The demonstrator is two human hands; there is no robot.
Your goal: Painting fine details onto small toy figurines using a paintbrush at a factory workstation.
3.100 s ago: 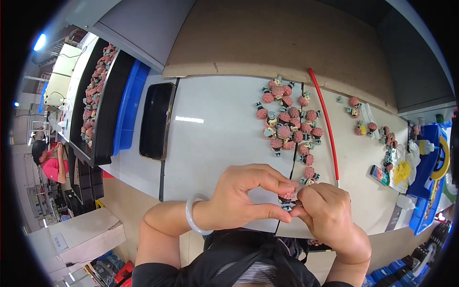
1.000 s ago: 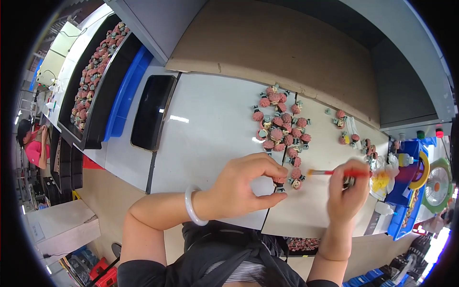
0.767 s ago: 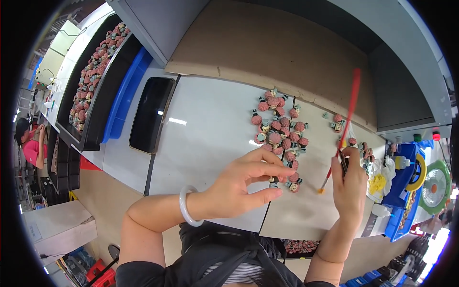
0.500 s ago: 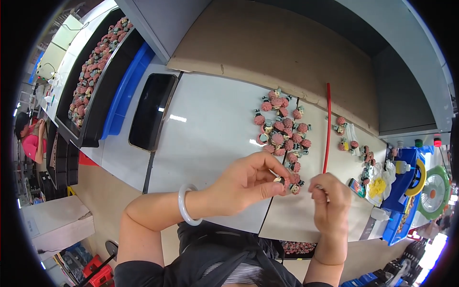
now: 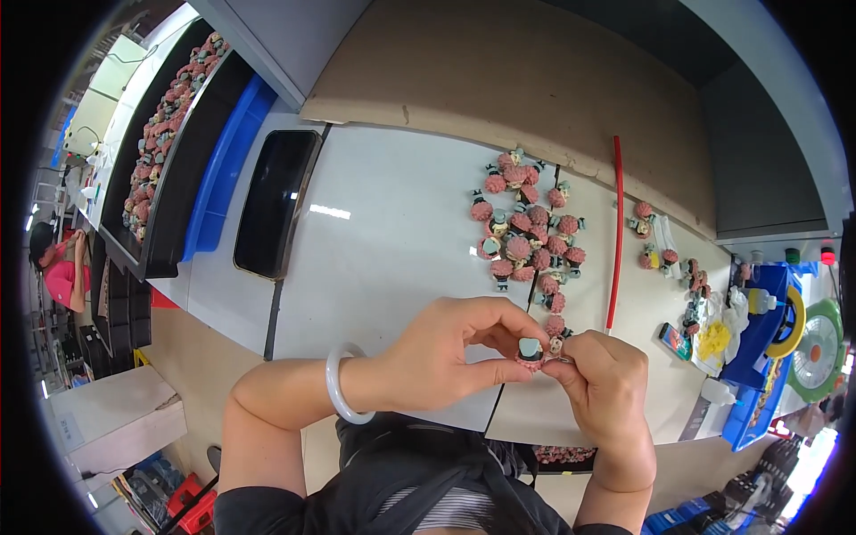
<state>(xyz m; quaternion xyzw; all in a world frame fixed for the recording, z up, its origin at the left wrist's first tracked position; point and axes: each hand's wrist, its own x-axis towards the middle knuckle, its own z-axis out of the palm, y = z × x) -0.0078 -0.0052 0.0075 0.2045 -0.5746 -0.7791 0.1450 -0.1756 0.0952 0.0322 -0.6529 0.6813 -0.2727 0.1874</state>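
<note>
Above the surface (image 5: 383, 250), the left hand (image 5: 441, 352) pinches a pink-and-grey figurine (image 5: 530, 349), best kept steady; the grip of the right hand (image 5: 611, 379), just beside, cannot be told.

White surface (image 5: 383, 259) with dark seams and a bright reflected streak (image 5: 330, 211); beyond it, a brown board (image 5: 526, 80) between grey side panels (image 5: 762, 152). Lower left: beige floor (image 5: 227, 388). Lower right: glaring light (image 5: 811, 477).
</note>
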